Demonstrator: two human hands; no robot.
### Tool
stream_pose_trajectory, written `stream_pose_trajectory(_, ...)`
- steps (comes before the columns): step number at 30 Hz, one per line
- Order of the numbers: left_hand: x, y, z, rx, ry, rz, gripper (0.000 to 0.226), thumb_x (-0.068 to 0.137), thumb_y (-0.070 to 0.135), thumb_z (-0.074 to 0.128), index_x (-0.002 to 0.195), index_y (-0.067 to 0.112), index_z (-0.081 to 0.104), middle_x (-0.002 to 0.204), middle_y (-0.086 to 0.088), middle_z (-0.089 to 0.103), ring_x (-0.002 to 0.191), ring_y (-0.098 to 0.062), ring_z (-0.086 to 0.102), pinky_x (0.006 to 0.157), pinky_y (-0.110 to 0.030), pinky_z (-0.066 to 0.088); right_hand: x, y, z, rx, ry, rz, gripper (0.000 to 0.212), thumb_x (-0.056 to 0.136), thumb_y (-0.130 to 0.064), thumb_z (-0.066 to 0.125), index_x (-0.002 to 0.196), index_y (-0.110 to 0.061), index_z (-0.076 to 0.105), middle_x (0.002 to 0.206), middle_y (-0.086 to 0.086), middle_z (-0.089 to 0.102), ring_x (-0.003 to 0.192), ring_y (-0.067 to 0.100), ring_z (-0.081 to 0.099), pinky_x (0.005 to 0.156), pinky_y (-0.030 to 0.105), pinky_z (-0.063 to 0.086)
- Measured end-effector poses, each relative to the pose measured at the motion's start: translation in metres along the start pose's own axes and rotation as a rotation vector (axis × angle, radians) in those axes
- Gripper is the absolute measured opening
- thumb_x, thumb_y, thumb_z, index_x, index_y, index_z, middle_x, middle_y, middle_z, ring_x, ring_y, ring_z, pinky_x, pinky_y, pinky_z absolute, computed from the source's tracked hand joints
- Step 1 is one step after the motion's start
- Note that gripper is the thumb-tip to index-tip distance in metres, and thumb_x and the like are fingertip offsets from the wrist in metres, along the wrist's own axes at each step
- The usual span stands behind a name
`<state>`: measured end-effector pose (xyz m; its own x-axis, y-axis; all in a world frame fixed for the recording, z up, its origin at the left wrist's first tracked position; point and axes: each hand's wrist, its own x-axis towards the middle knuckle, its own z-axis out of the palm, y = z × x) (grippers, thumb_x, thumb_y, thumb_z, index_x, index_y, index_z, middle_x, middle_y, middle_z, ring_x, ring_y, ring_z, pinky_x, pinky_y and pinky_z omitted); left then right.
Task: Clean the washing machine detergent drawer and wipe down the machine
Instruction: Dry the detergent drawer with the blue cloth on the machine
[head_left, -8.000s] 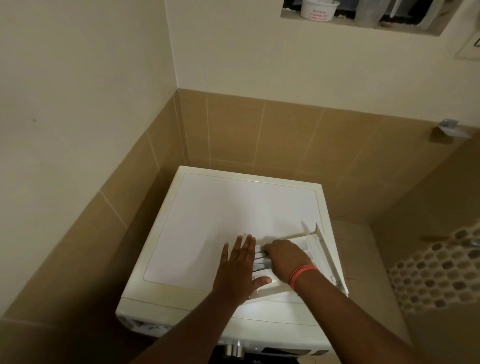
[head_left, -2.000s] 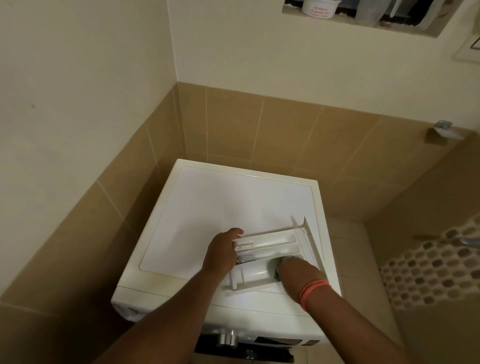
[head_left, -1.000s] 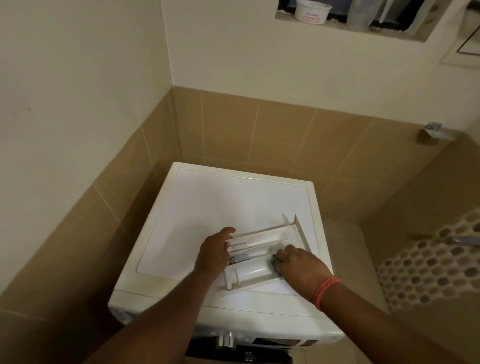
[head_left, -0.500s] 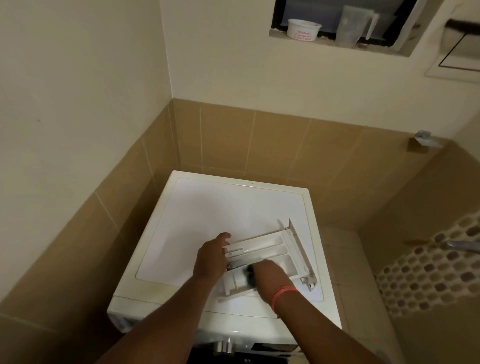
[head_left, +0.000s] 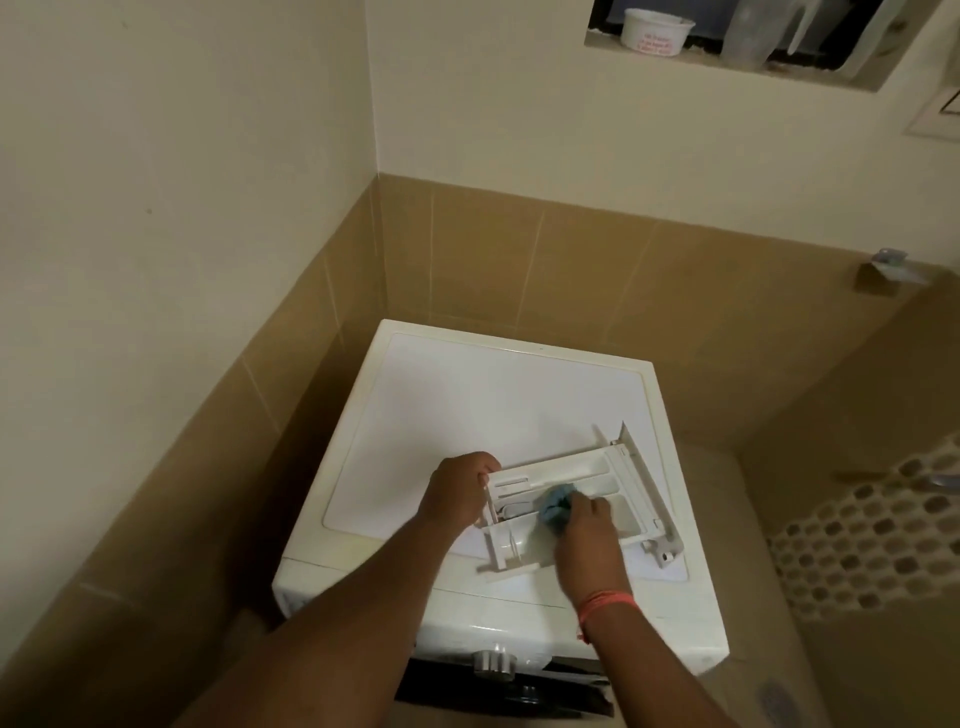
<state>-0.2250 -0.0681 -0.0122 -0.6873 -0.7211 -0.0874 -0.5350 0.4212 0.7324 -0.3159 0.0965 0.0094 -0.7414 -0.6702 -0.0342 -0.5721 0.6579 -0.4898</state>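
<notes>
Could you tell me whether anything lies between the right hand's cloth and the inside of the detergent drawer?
Nothing visible does. The right hand grips the blue cloth and has it down in the open compartments of the detergent drawer, which lies on the washing machine top. The left hand only grips the drawer's left end.

The only lettering shows on the small round white plastic tub (head_left: 657, 30) in the far wall niche. It is red print, too small and blurred to read.
</notes>
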Motion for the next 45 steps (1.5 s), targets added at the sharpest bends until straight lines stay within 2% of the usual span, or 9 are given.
stream_pose_trajectory(8,0.014,-0.016,-0.014,0.006,-0.084,0.036,0.034,0.092,-0.001,0.049,0.111,0.016,0.072,0.107,-0.003,0.072,0.098,-0.019,0.065,0.09,-0.027,0.052,-0.028,-0.045,0.023,-0.13,-0.183,-0.446,0.049,0.075,0.007,0.061,0.118,-0.017,0.065,0.113,0.006,0.061,0.094,0.024,0.062,0.083,0.026,0.052)
stream_pose_trajectory(13,0.016,-0.025,-0.015,-0.025,-0.114,0.052,0.036,0.092,-0.002,0.048,0.109,0.018,0.072,0.103,-0.002,0.071,0.095,-0.018,0.065,0.089,-0.028,0.053,-0.005,-0.036,0.005,-0.163,-0.083,-0.441,0.042,0.077,-0.002,0.07,0.116,-0.019,0.068,0.102,0.001,0.062,0.087,0.018,0.06,0.076,0.026,0.056)
stream_pose_trajectory(16,0.015,-0.027,-0.016,-0.018,-0.121,0.063,0.037,0.089,-0.004,0.049,0.11,0.017,0.072,0.102,-0.003,0.071,0.095,-0.019,0.065,0.089,-0.029,0.053,-0.02,-0.038,0.017,-0.245,-0.179,-0.526,0.047,0.072,0.0,0.071,0.114,-0.021,0.067,0.11,0.0,0.063,0.093,0.019,0.06,0.073,0.024,0.055)
stream_pose_trajectory(19,0.015,-0.032,-0.017,-0.026,-0.107,0.076,0.04,0.089,-0.006,0.047,0.113,0.016,0.071,0.103,-0.003,0.071,0.096,-0.017,0.065,0.089,-0.03,0.053,-0.022,-0.03,0.011,-0.252,-0.23,-0.593,0.058,0.054,0.013,0.074,0.101,-0.021,0.073,0.099,-0.002,0.067,0.078,0.02,0.065,0.062,0.021,0.052)
stream_pose_trajectory(26,0.012,-0.02,-0.012,-0.036,-0.078,0.074,0.034,0.093,0.0,0.048,0.109,0.018,0.072,0.1,0.0,0.072,0.093,-0.017,0.065,0.088,-0.028,0.053,0.0,-0.042,-0.004,-0.174,-0.173,-0.587,0.043,0.081,0.003,0.062,0.118,-0.017,0.067,0.113,0.003,0.063,0.101,0.022,0.058,0.084,0.033,0.052)
stream_pose_trajectory(29,0.013,-0.016,-0.017,0.008,-0.074,0.064,0.033,0.093,0.0,0.051,0.111,0.017,0.072,0.103,0.001,0.071,0.095,-0.016,0.065,0.09,-0.028,0.052,-0.01,-0.044,0.011,-0.104,-0.306,-0.523,0.028,0.092,-0.008,0.054,0.115,-0.018,0.065,0.116,0.003,0.057,0.104,0.019,0.054,0.088,0.037,0.05)
stream_pose_trajectory(34,0.006,-0.015,-0.014,0.109,-0.086,0.105,0.026,0.097,0.008,0.054,0.115,0.019,0.069,0.108,0.0,0.072,0.1,-0.017,0.066,0.088,-0.026,0.053,-0.01,0.002,-0.002,-0.179,-0.294,-0.744,0.053,0.066,0.006,0.067,0.109,-0.025,0.072,0.11,-0.005,0.065,0.098,0.019,0.061,0.078,0.023,0.054)
stream_pose_trajectory(40,-0.001,0.001,0.002,0.125,-0.016,-0.015,0.029,0.097,0.009,0.05,0.118,0.021,0.067,0.111,0.002,0.071,0.103,-0.018,0.065,0.089,-0.027,0.052,0.012,0.059,-0.057,0.194,0.024,-0.387,0.059,0.068,0.018,0.047,0.11,-0.015,0.073,0.101,0.0,0.064,0.092,0.009,0.059,0.086,0.007,0.042)
stream_pose_trajectory(45,0.002,0.021,0.008,0.129,0.013,-0.037,0.029,0.098,0.026,0.055,0.127,0.021,0.061,0.125,0.004,0.064,0.115,-0.015,0.06,0.097,-0.029,0.048,-0.002,0.105,-0.067,0.771,0.035,0.333,0.042,0.087,0.014,0.046,0.094,-0.017,0.072,0.097,0.011,0.071,0.089,0.024,0.064,0.077,0.033,0.049)
